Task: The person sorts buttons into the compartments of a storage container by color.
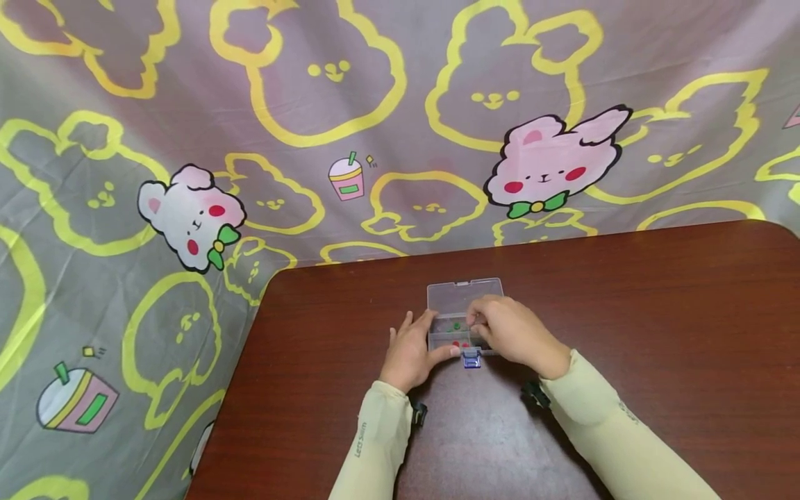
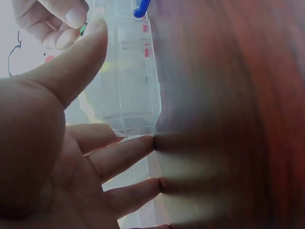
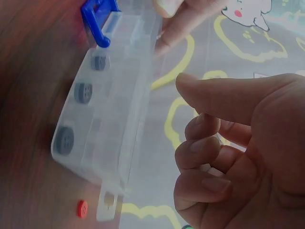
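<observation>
A clear plastic compartment box [image 1: 448,340] with its lid raised and a blue latch [image 1: 471,359] stands on the table. Inside it lie a green button [image 1: 457,326], red buttons [image 1: 455,344] and, along one side, several black buttons [image 3: 83,92]. My left hand [image 1: 409,354] braces the box's left side with fingers spread fairly straight, its thumb at the front edge. Over the right compartments is my right hand [image 1: 509,332], fingers curled and thumb extended. A green bit [image 2: 83,29] shows by its fingertips in the left wrist view; whether it is held is unclear.
A red button [image 3: 82,209] lies on the brown table [image 1: 325,347] beside the box, near its lid tab. Behind the table hangs a patterned curtain [image 1: 431,83], which also runs down the left side.
</observation>
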A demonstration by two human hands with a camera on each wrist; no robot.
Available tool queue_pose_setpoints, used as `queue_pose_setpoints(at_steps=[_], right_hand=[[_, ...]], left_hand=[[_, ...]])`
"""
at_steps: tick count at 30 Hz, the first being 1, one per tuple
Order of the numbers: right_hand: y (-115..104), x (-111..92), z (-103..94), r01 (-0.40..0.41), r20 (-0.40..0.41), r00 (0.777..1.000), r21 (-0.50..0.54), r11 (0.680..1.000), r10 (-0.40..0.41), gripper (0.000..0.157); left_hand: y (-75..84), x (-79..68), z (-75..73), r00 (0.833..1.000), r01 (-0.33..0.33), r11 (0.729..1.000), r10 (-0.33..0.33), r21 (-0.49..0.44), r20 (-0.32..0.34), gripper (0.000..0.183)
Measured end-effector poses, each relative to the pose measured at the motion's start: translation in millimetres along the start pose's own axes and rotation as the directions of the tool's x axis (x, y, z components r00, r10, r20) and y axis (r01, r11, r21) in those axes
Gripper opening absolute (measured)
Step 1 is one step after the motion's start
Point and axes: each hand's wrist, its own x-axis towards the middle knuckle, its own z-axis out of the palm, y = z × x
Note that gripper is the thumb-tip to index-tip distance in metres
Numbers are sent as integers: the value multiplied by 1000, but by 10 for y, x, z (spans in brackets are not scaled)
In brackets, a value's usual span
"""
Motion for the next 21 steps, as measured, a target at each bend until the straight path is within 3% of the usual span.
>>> queue_pose_setpoints(at_steps=[21], right_hand=[[186,-132,-127,-90,-35,995,40,995,91,4]], left_hand=[[28,-7,-4,1000,7,1000,-7,1,-5,78]])
